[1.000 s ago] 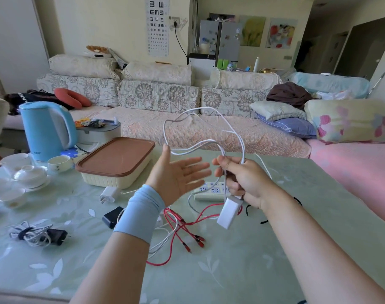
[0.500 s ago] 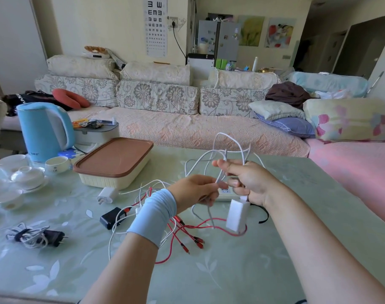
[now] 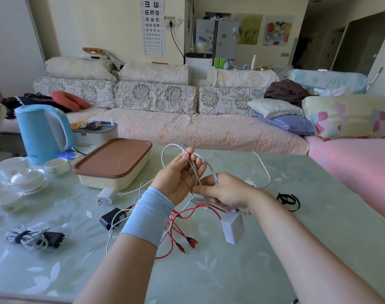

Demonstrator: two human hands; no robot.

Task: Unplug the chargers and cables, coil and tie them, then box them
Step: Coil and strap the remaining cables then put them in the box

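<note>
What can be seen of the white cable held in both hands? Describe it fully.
The white cable is thin, smooth and plastic-looking, gathered into long loops. The left hand holds the loops across its palm, one arching above the hand; the right hand pinches the strands lower down. A boxy white charger hangs from it below the right hand. A slack length trails to the right over the table.

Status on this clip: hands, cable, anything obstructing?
Left hand holds white cable loops. Right hand pinches it, white charger hanging below. Red cable lies loose underneath.
</note>
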